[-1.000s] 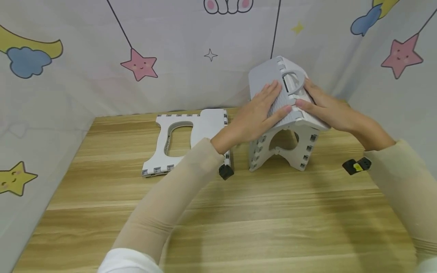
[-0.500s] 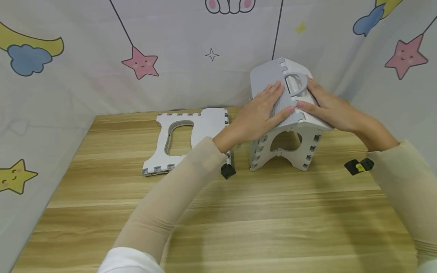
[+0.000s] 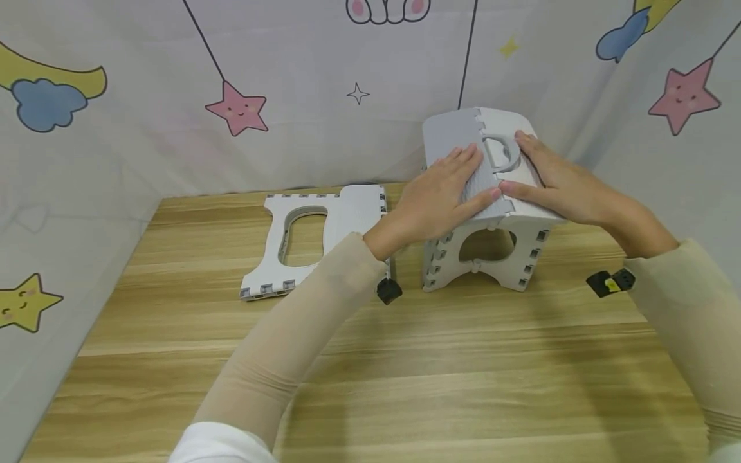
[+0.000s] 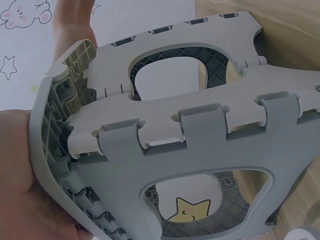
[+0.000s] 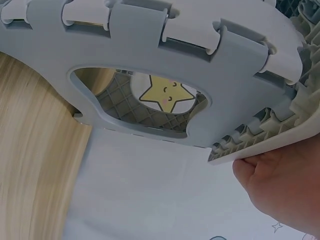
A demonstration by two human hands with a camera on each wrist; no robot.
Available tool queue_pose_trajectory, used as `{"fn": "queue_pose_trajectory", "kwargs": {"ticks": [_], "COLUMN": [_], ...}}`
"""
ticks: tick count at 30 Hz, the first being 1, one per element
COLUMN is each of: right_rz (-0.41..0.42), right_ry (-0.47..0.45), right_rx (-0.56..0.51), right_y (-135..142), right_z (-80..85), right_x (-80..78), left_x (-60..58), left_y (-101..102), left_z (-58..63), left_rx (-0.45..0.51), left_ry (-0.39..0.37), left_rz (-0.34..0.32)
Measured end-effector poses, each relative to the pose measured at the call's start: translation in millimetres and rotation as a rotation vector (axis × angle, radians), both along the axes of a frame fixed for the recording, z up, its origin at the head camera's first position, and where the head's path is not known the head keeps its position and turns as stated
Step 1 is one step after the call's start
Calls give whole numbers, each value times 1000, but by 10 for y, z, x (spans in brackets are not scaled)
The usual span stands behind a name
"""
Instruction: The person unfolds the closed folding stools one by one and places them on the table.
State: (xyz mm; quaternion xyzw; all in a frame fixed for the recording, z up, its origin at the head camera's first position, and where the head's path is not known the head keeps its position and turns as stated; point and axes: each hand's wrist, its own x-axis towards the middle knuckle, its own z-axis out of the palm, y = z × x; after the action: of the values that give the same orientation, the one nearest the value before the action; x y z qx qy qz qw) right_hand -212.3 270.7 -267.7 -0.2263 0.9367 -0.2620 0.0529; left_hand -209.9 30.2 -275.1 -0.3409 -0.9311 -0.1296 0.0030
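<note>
A white and grey folding step stool [image 3: 451, 135] stands on its legs at the back right of the wooden table, its top still bent into a low ridge along the middle hinge. My left hand [image 3: 437, 193] lies with straight fingers on the grey half of the top. On the white half rests my right hand [image 3: 570, 186], fingers extended beside the carry handle [image 3: 509, 153]. Both thumbs meet near the hinge. In the left wrist view the latticed underside and hinged legs [image 4: 210, 125] show, with the palm against the top's outer face. The right wrist view shows a side panel [image 5: 140, 50] with its cutout.
A second folding stool [image 3: 353, 209], folded flat, lies left of the standing one, partly hidden by my left sleeve. A curtain [image 3: 312, 148] printed with stars and clouds hangs close behind the table [image 3: 405, 373]. Small black devices [image 3: 610, 283] hang at both wrists.
Under both hands the stool's top has pressed down and flattened from a steeper ridge. Its legs have spread slightly wider. The folded stool has stayed in place.
</note>
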Motion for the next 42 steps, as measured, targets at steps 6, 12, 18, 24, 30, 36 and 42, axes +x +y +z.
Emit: {"fn": "queue_pose_trajectory", "kwargs": {"ticks": [6, 12, 18, 24, 30, 36, 42], "right_rz": [2, 0, 0, -1, 6, -1, -3], "right_ry": [44, 57, 58, 62, 80, 82, 79], "right_rx": [49, 74, 96, 105, 108, 122, 119], "right_y": [-2, -3, -10, -1, 15, 12, 16], "right_z": [-9, -6, 9, 12, -5, 1, -4], "right_x": [5, 11, 6, -4, -31, -33, -28], "left_x": [20, 26, 35, 36, 21, 9, 0], "left_y": [29, 42, 40, 44, 55, 55, 56], "left_z": [14, 22, 26, 31, 17, 1, -7], "left_rx": [-61, -82, -82, -78, -72, -63, -50], "left_ry": [20, 29, 29, 40, 48, 52, 49], "left_rz": [22, 23, 26, 26, 29, 25, 24]}}
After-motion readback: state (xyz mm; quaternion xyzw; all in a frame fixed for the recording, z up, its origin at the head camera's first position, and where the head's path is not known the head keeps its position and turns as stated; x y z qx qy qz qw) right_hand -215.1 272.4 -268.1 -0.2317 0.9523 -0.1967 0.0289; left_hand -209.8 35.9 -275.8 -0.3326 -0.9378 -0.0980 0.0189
